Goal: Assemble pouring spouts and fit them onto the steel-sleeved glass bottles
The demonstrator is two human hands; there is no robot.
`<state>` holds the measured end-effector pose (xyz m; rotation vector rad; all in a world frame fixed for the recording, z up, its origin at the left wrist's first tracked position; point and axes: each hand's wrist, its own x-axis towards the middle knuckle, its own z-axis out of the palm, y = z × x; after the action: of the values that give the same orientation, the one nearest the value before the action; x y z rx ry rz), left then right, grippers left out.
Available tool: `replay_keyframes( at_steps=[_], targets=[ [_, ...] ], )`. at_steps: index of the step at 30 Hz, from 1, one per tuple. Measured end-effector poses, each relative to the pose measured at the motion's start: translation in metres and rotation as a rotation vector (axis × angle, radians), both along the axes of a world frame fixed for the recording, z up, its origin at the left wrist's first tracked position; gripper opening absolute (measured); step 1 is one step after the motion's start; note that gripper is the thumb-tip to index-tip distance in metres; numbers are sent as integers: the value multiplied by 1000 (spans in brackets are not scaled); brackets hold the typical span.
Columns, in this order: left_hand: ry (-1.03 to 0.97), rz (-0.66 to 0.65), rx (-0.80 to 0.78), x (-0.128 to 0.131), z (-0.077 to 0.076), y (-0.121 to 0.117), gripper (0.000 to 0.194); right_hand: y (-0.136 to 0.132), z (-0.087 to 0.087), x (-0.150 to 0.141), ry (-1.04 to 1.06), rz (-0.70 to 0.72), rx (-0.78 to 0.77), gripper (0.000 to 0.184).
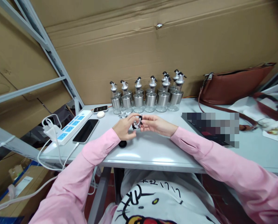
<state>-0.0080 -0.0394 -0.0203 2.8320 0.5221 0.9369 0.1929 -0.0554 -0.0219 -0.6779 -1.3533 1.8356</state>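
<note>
Between my two hands, above the middle of the table, is a small silver-and-black pour spout [136,125]. My left hand [125,128] is closed on its left side, the thumb lower and partly apart. From the right, the fingertips of my right hand [156,125] pinch its black part. A black round piece [122,144] lies on the table just below my left hand. Behind that hand some shiny clear and silver pieces [123,114] are partly hidden. Several glass oil bottles [150,99] with steel sleeves and similar spouts stand upright beyond my hands.
At left on the table [150,154] lie a white power strip [75,126], a phone [86,131] with a cable, a small black-faced device [100,109] and a white round object [101,114]. A blurred dark flat item [208,129] and a brown bag [234,85] are at right. Cardboard [134,46] stands behind.
</note>
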Motion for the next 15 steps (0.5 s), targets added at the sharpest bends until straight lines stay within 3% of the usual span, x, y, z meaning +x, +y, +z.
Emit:
replay_keyframes(
  at_steps=[7, 10, 15],
  targets=[
    [-92, -71, -15, 0, -9, 10, 38, 5, -5, 1, 13, 14, 16, 34],
    [-96, -75, -6, 0, -10, 13, 40, 6, -7, 2, 17, 47, 32, 29],
    [-59, -27, 21, -2, -8, 12, 19, 5, -5, 2, 33, 41, 33, 26]
  ],
)
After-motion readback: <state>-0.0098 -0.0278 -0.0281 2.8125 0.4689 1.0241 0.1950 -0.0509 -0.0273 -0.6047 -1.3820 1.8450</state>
